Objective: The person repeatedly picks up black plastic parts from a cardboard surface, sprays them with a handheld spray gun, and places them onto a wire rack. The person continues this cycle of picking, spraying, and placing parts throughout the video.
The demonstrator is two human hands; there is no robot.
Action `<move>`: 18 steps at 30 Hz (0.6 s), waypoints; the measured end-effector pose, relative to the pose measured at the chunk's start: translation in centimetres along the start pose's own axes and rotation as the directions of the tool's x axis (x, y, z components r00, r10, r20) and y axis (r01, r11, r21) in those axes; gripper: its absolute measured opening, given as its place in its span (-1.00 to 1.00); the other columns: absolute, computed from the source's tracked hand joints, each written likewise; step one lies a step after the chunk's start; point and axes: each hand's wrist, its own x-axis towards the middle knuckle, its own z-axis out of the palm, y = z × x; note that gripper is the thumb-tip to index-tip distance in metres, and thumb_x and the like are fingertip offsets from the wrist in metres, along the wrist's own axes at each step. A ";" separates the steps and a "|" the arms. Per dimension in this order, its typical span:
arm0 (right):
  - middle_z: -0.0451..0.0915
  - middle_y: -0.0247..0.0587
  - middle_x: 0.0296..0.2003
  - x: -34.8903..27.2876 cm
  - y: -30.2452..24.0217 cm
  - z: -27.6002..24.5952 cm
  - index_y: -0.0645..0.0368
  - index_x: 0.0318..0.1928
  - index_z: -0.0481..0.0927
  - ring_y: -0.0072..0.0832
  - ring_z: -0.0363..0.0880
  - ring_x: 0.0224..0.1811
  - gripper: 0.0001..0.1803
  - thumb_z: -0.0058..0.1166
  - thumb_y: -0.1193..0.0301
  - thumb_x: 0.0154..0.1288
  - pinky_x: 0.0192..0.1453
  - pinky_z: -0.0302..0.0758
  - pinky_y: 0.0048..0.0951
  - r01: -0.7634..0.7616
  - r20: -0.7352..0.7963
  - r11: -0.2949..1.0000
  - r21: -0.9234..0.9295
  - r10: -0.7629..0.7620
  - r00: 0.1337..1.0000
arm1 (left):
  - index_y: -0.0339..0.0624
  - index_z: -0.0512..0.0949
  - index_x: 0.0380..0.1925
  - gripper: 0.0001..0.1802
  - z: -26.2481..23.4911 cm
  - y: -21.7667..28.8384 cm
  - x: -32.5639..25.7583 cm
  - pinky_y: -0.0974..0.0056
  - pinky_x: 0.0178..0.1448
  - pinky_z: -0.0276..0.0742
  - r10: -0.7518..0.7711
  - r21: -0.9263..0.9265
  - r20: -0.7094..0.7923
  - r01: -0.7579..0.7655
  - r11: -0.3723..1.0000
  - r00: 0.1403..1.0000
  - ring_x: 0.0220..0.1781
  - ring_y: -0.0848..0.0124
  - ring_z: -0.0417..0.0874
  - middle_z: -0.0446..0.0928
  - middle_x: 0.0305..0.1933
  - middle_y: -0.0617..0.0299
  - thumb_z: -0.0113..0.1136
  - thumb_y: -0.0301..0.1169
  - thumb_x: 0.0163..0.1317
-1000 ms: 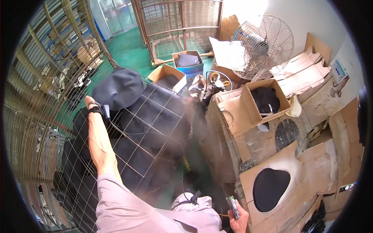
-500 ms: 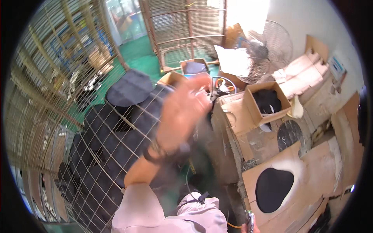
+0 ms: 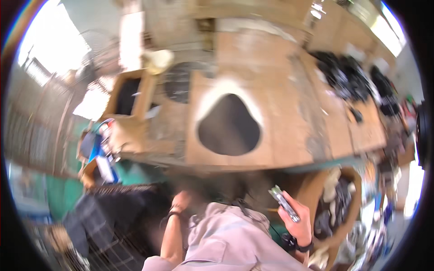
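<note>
My right hand (image 3: 296,219) is closed around a slim silver spray gun (image 3: 289,207) in front of the workbench. An orange hose shows close to it. My left hand (image 3: 182,201) hangs low, short of the bench's front edge and near the dark pieces on the wire rack; its fingers are smeared by motion. On the bench a flat black rounded-triangular piece (image 3: 229,126) lies on brown cardboard (image 3: 280,113), with a whitish patch around its upper edge. It is apart from both hands.
An open carton (image 3: 113,104) with dark contents stands on the bench's left. Black bundles (image 3: 346,77) lie at its far right. A wire rack with dark flat pieces (image 3: 101,217) stands lower left. A large box (image 3: 350,180) holding crumpled material sits right of my right hand.
My view has swung right, from the rack to the bench. My left hand has dropped from its raised place over the rack. My right hand with the spray gun now shows more fully.
</note>
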 end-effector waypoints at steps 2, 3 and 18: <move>0.68 0.04 -0.20 -0.5 -0.3 -1.1 0.33 0.21 0.55 -0.15 0.67 -0.29 -0.47 0.26 0.57 0.18 -0.14 0.57 -0.34 -0.005 -0.101 0.998 -0.055 0.000 0.995 | -0.09 0.72 -0.17 -0.68 6.2 -5.4 -0.9 0.00 0.17 0.59 -0.071 0.133 0.220 0.042 0.990 0.973 0.07 -0.08 0.66 0.66 0.01 -0.12 0.15 -0.20 0.19; 0.68 0.04 -0.21 -0.4 -1.1 -0.4 0.33 0.21 0.55 -0.15 0.67 -0.29 -0.47 0.26 0.58 0.18 -0.14 0.57 -0.34 0.006 -0.158 0.998 -0.066 -0.016 0.987 | -0.14 0.71 -0.13 -0.69 7.4 -9.2 -1.7 0.10 0.10 0.64 0.376 0.206 0.401 -0.482 0.852 0.836 -0.05 0.06 0.74 0.71 -0.07 -0.06 0.20 -0.26 0.20; 0.65 -0.25 -0.23 2.7 -4.4 1.6 0.38 0.25 0.52 -0.63 0.48 -0.32 -0.48 0.17 0.47 0.27 -0.20 0.45 -0.55 -0.005 0.167 1.000 0.031 0.000 0.986 | -0.12 0.63 -0.37 -0.71 10.5 -13.5 -0.5 0.25 -0.47 0.52 0.284 -0.764 0.482 0.556 -0.328 0.829 -0.53 0.33 0.60 0.58 -0.51 0.24 0.09 -0.17 0.36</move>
